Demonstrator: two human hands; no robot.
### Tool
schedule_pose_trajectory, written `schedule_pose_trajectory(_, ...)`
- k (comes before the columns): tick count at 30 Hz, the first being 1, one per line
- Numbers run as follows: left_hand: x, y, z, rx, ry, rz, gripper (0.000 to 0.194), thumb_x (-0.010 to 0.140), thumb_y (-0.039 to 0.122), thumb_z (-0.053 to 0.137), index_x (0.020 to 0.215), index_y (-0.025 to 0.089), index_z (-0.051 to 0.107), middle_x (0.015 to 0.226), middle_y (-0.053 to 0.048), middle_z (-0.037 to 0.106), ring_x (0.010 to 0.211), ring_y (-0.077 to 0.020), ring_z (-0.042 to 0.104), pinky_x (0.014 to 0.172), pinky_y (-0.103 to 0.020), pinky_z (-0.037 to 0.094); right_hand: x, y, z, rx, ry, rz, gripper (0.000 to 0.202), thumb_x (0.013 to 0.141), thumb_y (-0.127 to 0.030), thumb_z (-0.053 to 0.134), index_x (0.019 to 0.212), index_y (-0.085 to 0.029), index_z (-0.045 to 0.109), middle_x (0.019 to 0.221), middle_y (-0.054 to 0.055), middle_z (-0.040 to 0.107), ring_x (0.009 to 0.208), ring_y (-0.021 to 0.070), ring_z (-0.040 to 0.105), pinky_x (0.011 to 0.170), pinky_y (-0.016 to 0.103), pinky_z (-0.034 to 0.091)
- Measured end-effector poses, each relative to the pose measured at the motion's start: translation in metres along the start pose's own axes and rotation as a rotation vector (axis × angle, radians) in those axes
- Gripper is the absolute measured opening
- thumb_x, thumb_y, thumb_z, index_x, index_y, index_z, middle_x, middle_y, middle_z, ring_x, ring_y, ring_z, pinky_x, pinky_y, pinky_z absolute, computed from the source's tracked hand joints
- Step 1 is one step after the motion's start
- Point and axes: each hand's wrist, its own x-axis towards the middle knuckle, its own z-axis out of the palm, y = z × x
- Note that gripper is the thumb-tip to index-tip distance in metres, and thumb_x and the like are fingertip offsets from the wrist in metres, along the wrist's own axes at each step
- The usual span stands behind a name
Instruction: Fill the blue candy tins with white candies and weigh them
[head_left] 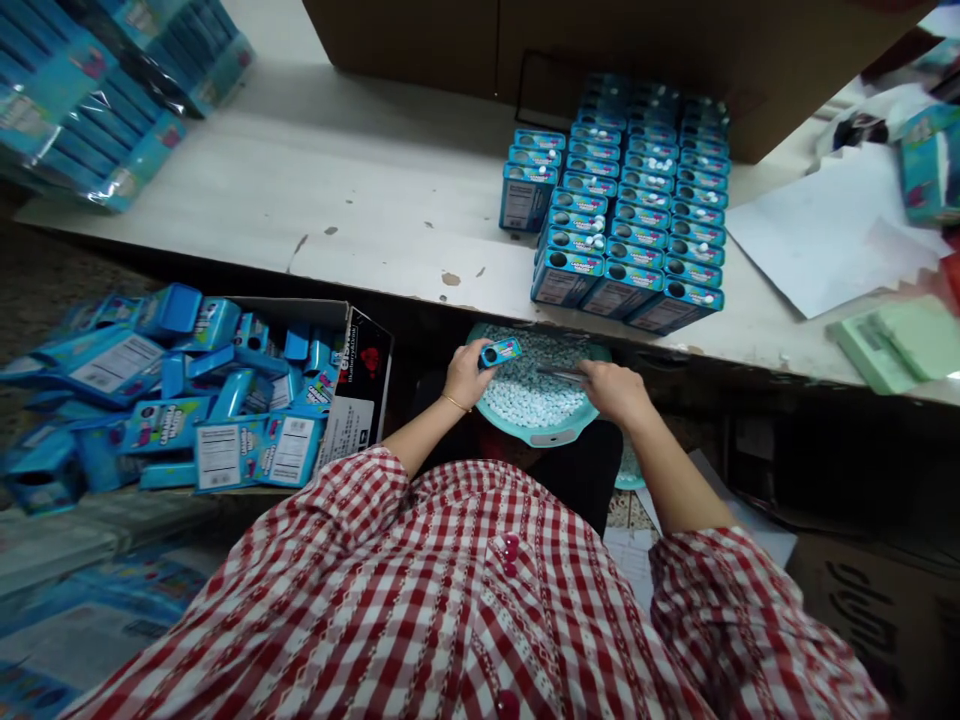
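Beyond my grip, the table hides the far rim of the basin. My right hand covers one end of the metal tool. Far left of my left hand, wrapped packs run out of view.

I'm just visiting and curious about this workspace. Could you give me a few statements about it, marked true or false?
1. The left hand holds a small blue box. True.
2. The right hand is empty. False: the right hand holds a thin metallic tool.
3. The teal basin contains small pale pellets. True.
4. The neat rows of blue boxes stand on the floor. False: the rows of blue boxes stand on the white tabletop.
5. Loose blue packs are heaped on the person's left. True.
6. The shirt is plain green. False: the shirt is red-and-white checked.
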Motion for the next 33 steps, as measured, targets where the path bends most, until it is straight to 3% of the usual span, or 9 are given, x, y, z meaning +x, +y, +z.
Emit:
schedule_pose_trajectory(3, -0.002, -0.007, -0.015, -0.032, 0.059, -0.043, 0.033, 0.073, 0.024, 0.064, 0.104, 0.021, 0.056, 0.103, -0.005, 0.064, 0.092, -0.0212, 0.057, 0.085, -0.033, 0.044, 0.033, -0.001, 0.052, 0.124, -0.121, 0.061, 0.032, 0.083, -0.020, 0.049, 0.114, -0.023, 0.059, 0.107, 0.013, 0.065, 0.099, 0.0263, 0.060, 0.082, 0.039, 0.044)
schedule_pose_trajectory(6, -0.005, -0.013, -0.023, -0.067, 0.101, -0.078, 0.033, 0.072, 0.026, 0.064, 0.103, 0.021, 0.056, 0.100, -0.004, 0.064, 0.090, -0.0199, 0.058, 0.084, -0.033, 0.044, 0.062, -0.025, 0.094, 0.256, -0.136, 0.007, 0.031, 0.086, -0.024, 0.049, 0.115, -0.021, 0.059, 0.109, 0.011, 0.064, 0.101, 0.0239, 0.059, 0.084, 0.037, 0.044)
schedule_pose_trajectory(9, -0.008, -0.019, -0.026, -0.105, 0.120, -0.102, 0.034, 0.071, 0.028, 0.065, 0.103, 0.020, 0.057, 0.098, -0.004, 0.064, 0.088, -0.0191, 0.059, 0.083, -0.033, 0.045, 0.078, -0.043, 0.114, 0.418, -0.121, -0.064, 0.031, 0.087, -0.031, 0.050, 0.115, -0.018, 0.057, 0.113, 0.009, 0.061, 0.100, 0.0196, 0.058, 0.086, 0.037, 0.045)
schedule_pose_trajectory(12, -0.008, -0.022, -0.027, -0.138, 0.137, -0.119, 0.035, 0.070, 0.029, 0.066, 0.103, 0.019, 0.057, 0.098, -0.004, 0.065, 0.089, -0.0186, 0.060, 0.082, -0.032, 0.045, 0.080, -0.041, 0.116, 0.572, -0.115, -0.105, 0.031, 0.084, -0.026, 0.054, 0.112, -0.013, 0.058, 0.099, 0.005, 0.065, 0.085, 0.0149, 0.060, 0.076, 0.028, 0.047)
schedule_pose_trajectory(18, -0.002, -0.021, -0.024, -0.129, 0.148, -0.094, 0.036, 0.071, 0.029, 0.066, 0.104, 0.017, 0.056, 0.099, -0.005, 0.065, 0.088, -0.0186, 0.060, 0.082, -0.031, 0.046, 0.050, -0.007, 0.085, 0.804, -0.097, -0.144, 0.045, 0.078, -0.025, 0.050, 0.120, -0.009, 0.053, 0.073, -0.001, 0.061, 0.054, 0.0089, 0.049, 0.053, 0.022, 0.042)
schedule_pose_trajectory(22, 0.001, -0.011, -0.013, -0.021, 0.073, -0.055, 0.034, 0.071, 0.022, 0.065, 0.104, 0.019, 0.057, 0.100, -0.005, 0.065, 0.090, -0.0197, 0.058, 0.084, -0.032, 0.045, 0.025, 0.009, 0.044, 0.953, -0.039, -0.258, 0.047, 0.074, -0.035, 0.054, 0.114, -0.010, 0.058, 0.072, 0.001, 0.062, 0.057, 0.0114, 0.051, 0.055, 0.024, 0.042)
schedule_pose_trajectory(24, 0.003, -0.004, -0.004, 0.030, 0.012, -0.020, 0.035, 0.070, 0.017, 0.064, 0.105, 0.019, 0.057, 0.103, -0.005, 0.065, 0.093, -0.0208, 0.057, 0.086, -0.033, 0.045, 0.016, 0.009, 0.021, 0.846, 0.021, -0.299, 0.042, 0.075, -0.036, 0.054, 0.110, -0.014, 0.062, 0.080, 0.003, 0.066, 0.068, 0.0150, 0.057, 0.062, 0.026, 0.044)
schedule_pose_trajectory(28, 0.003, 0.005, 0.012, 0.083, -0.064, 0.049, 0.036, 0.071, 0.013, 0.061, 0.107, 0.020, 0.056, 0.107, -0.005, 0.063, 0.099, -0.0227, 0.055, 0.089, -0.035, 0.044, 0.003, -0.010, -0.022, 0.361, 0.058, -0.279, 0.032, 0.079, -0.032, 0.052, 0.105, -0.023, 0.066, 0.100, 0.005, 0.069, 0.095, 0.0227, 0.060, 0.080, 0.031, 0.044)
schedule_pose_trajectory(33, 0.003, 0.003, 0.022, 0.107, -0.095, 0.098, 0.039, 0.071, 0.010, 0.060, 0.108, 0.020, 0.055, 0.108, -0.006, 0.063, 0.101, -0.0231, 0.054, 0.090, -0.036, 0.043, -0.013, -0.054, -0.053, -0.091, 0.028, -0.173, 0.030, 0.084, -0.030, 0.044, 0.103, -0.020, 0.066, 0.103, 0.012, 0.066, 0.092, 0.0292, 0.062, 0.074, 0.037, 0.047)
